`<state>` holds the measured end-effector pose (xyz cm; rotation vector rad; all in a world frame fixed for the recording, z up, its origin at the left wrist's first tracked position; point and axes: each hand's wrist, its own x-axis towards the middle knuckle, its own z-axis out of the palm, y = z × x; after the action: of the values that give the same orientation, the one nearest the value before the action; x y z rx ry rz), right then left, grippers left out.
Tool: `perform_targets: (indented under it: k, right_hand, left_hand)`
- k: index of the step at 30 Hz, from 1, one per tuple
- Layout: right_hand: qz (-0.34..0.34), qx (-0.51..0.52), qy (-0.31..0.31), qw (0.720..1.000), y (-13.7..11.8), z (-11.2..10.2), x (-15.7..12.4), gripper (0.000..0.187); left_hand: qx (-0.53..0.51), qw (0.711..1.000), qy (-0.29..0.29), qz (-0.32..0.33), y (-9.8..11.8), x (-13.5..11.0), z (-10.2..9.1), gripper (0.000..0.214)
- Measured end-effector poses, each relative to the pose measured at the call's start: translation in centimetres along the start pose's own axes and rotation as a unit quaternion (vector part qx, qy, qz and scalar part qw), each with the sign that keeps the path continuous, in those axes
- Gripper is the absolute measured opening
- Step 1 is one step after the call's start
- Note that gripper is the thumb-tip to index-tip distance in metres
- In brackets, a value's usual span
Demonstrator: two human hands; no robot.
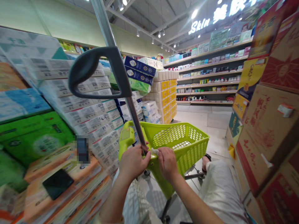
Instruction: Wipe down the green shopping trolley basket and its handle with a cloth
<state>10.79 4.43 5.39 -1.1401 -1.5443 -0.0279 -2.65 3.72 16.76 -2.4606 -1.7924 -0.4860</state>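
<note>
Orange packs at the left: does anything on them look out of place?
Yes: a flat dark object lies on top of the orange packs. It looks odd because it does not match the packaged goods around it; I cannot tell what it is.

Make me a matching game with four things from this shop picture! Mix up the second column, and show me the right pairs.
Things:
1. basket
2. looped handle
3. black flat object
4. right hand

Colours, places and states:
A. lying on orange packs
B. holding a small white wad
C. yellow-green
D. dark grey

Right pairs: 1-C, 2-D, 3-A, 4-B
</note>
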Motion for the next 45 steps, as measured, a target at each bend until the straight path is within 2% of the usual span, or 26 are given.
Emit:
perform_targets:
  k: [3,6,9,11,13,16,20,22,25,29,31,35,38,40,42,45]
  right_hand:
    - [0.012,0.004,0.009,1.0,-0.6,0.1,-0.3,0.025]
    - [-0.045,0.029,-0.02,0.998,-1.9,0.3,-0.7,0.03]
    - [-0.081,0.031,-0.042,0.995,-1.3,0.2,-1.0,0.038]
    - [-0.065,0.019,-0.031,0.997,0.3,-0.1,-1.2,0.03]
    - [-0.017,-0.005,0.007,1.0,1.7,-0.2,-1.4,0.024]
    - [0.039,-0.015,0.055,0.998,1.5,0.2,-1.5,0.023]
    - [-0.004,0.033,0.01,0.999,-1.7,1.1,-1.6,0.036]
    - [-0.038,0.044,-0.015,0.998,-2.3,1.2,-1.5,0.045]
    - [-0.062,0.036,-0.027,0.997,-0.6,0.5,-1.5,0.043]
    - [0.035,-0.009,0.037,0.999,2.0,-0.2,-1.5,0.031]
    - [0.054,-0.006,0.046,0.997,1.5,0.1,-1.5,0.031]
    - [-0.019,0.039,-0.001,0.999,-1.0,1.0,-1.3,0.042]
    - [-0.058,0.049,-0.022,0.997,-0.9,0.9,-1.2,0.043]
    - [-0.051,0.038,-0.019,0.998,0.1,0.4,-1.0,0.037]
    - [-0.011,0.011,0.003,1.0,0.8,-0.1,-0.8,0.032]
    - [0.015,0.0,0.004,1.0,0.4,-0.3,-0.7,0.031]
  left_hand:
    - [0.009,1.0,0.002,-0.011,0.1,0.0,0.1,0.029]
    - [0.022,1.0,0.001,-0.018,0.3,0.0,0.0,0.031]
    - [0.035,0.999,-0.002,-0.017,0.4,-0.1,-0.1,0.033]
    - [0.039,0.999,-0.006,-0.021,0.5,-0.1,-0.1,0.033]
    - [0.038,0.999,-0.007,-0.026,0.5,-0.1,-0.1,0.033]
    - [0.038,0.999,-0.002,-0.027,0.5,-0.1,0.0,0.032]
    - [0.05,0.998,0.001,-0.027,0.5,-0.1,0.1,0.035]
    - [0.055,0.998,0.002,-0.023,0.5,-0.1,0.1,0.035]
    - [0.059,0.998,0.005,-0.014,0.4,-0.2,0.2,0.035]
    - [0.056,0.998,0.006,-0.016,0.4,-0.2,0.3,0.034]
    - [0.055,0.998,0.008,-0.017,0.4,-0.1,0.3,0.034]
    - [0.052,0.998,0.015,-0.013,0.5,-0.1,0.4,0.033]
    - [0.051,0.998,0.016,-0.012,0.4,-0.2,0.5,0.034]
    - [0.054,0.998,0.016,-0.011,0.3,-0.2,0.5,0.035]
    - [0.057,0.998,0.016,-0.011,0.3,-0.2,0.6,0.036]
    - [0.063,0.998,0.017,-0.009,0.3,-0.1,0.5,0.035]
